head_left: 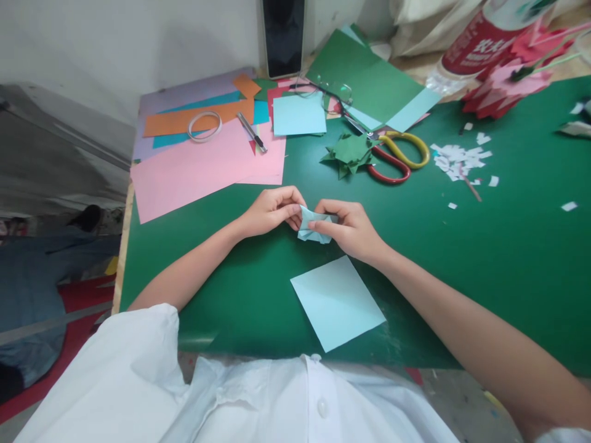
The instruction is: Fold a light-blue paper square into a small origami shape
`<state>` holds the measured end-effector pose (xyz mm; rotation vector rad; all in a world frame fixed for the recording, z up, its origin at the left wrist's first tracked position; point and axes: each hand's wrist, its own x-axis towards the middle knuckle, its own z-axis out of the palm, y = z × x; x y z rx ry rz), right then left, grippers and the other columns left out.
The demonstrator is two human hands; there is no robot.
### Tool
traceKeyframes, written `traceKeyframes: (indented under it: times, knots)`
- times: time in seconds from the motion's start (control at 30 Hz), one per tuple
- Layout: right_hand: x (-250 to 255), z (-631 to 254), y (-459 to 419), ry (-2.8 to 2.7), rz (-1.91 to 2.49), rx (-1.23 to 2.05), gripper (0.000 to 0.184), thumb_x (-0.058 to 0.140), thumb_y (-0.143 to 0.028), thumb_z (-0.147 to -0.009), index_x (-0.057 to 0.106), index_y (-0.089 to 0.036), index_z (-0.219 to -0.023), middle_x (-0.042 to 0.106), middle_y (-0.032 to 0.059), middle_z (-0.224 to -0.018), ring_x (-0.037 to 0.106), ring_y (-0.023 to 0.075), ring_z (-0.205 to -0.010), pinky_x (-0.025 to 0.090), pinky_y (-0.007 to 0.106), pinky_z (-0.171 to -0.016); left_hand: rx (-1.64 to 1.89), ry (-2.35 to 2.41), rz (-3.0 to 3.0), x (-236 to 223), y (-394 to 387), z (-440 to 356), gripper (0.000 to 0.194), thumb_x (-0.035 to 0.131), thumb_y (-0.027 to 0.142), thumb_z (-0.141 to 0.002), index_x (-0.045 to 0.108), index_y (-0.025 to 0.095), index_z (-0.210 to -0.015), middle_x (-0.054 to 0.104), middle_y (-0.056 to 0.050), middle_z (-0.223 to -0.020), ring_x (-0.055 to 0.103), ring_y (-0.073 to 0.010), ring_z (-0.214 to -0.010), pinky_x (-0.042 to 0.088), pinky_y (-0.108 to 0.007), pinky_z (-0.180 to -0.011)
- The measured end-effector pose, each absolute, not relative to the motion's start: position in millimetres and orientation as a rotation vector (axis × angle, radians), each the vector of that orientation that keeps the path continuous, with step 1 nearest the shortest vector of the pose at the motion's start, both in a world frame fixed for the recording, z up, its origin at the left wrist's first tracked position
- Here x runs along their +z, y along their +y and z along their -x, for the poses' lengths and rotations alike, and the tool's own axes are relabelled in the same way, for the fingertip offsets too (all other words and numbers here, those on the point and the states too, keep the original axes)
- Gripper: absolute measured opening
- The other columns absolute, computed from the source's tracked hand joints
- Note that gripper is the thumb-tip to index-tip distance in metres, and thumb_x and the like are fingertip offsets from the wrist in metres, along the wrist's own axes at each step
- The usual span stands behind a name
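Observation:
A small light-blue folded paper point(314, 232) is held between my two hands above the green table. My left hand point(272, 211) pinches its left corner with thumb and fingers. My right hand point(349, 226) grips the right side, thumb laid across the front and fingers behind, so part of the folds is hidden. Below them, near the table's front edge, lies a flat light-blue paper square point(338, 303). Just beyond my hands sits a green folded-paper piece point(349, 154) with pointed tips, beside scissors point(397, 159) with one red and one yellow handle loop.
Pink paper point(198, 169), an orange strip point(175, 122), a tape roll point(204, 127) and a utility knife point(252, 132) lie back left. Light-blue sheets point(299, 115), glasses point(339, 98) and a phone point(284, 37) are behind. At right are paper scraps point(462, 161), a bottle point(484, 46) and pink paper flowers point(503, 92).

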<state>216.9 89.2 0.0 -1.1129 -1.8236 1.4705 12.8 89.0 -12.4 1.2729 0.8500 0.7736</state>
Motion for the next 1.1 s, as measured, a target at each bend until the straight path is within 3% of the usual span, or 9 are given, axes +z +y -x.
traceKeyframes:
  times: [0.37,0.57,0.8,1.1]
  knots:
    - [2.9,-218.2,89.6,-1.822,1.178,1.378,0.026,0.060,-0.038,-0.071,0.051,-0.017,-0.061,0.046,-0.0020,-0.057,0.039,0.0096,-0.060,0.029,0.025,-0.058,0.806,0.824,-1.312,-16.1,88.7,-11.8,0.042,0.061,0.057,-0.089,0.050,0.017,-0.092,0.075,-0.006,-0.081,0.076,-0.0155,-0.078,0.064,-0.027,-0.071]
    - [0.4,-218.7,89.8,-1.874,1.140,1.368,0.029,0.061,-0.042,-0.074,0.051,-0.017,-0.062,0.045,-0.0023,-0.057,0.037,0.0090,-0.059,0.028,0.025,-0.058,0.867,0.904,-1.441,-13.9,85.7,-13.9,0.039,0.058,0.056,-0.091,0.052,0.018,-0.093,0.071,-0.001,-0.077,0.074,-0.0120,-0.071,0.060,-0.022,-0.067]
    - [-1.5,-219.1,89.6,-1.972,1.088,1.312,0.030,0.058,-0.041,-0.079,0.050,-0.017,-0.063,0.046,-0.0019,-0.057,0.038,0.0094,-0.059,0.029,0.025,-0.060,0.808,1.045,-1.857,-12.0,83.3,-17.7,0.034,0.068,0.047,-0.084,0.055,0.017,-0.080,0.064,0.001,-0.072,0.061,-0.0070,-0.060,0.047,-0.016,-0.054]
    - [-3.9,-216.5,88.2,-2.087,1.067,1.134,0.030,0.052,-0.040,-0.083,0.043,-0.019,-0.063,0.043,-0.0020,-0.057,0.036,0.0097,-0.058,0.027,0.025,-0.061,1.006,1.150,-2.078,-15.1,76.1,-23.3,0.019,0.064,0.033,-0.086,0.059,0.017,-0.078,0.063,0.002,-0.068,0.060,-0.0059,-0.058,0.048,-0.015,-0.056]
